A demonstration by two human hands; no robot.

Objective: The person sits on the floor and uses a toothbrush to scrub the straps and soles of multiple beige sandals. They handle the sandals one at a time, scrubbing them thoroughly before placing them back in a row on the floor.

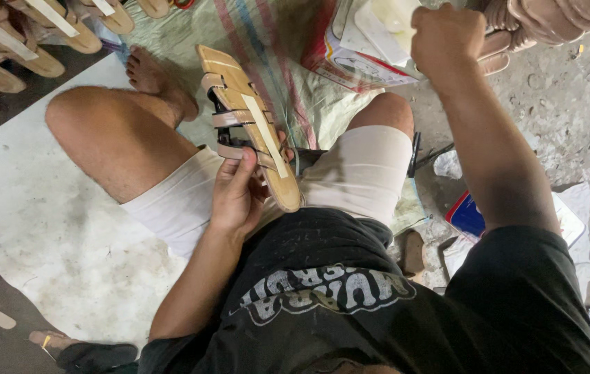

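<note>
My left hand (237,196) grips a tan strappy sandal (248,118) by its heel end, sole side up, over my lap. Pale straps wrap across the sandal and a cream strip runs along its middle. My right hand (447,38) is stretched forward to the upper right, fingers closed, at a cardboard box (350,59) with pale pieces inside; whether it holds anything is hidden. I sit on the floor with bare knees apart.
Rows of tan sandals (11,48) lie at the upper left, and more stacked sandals (558,17) at the upper right. A striped woven sack (267,41) lies under my legs. A blue and red packet (468,215) sits at right. Another sandal (73,350) lies at the lower left.
</note>
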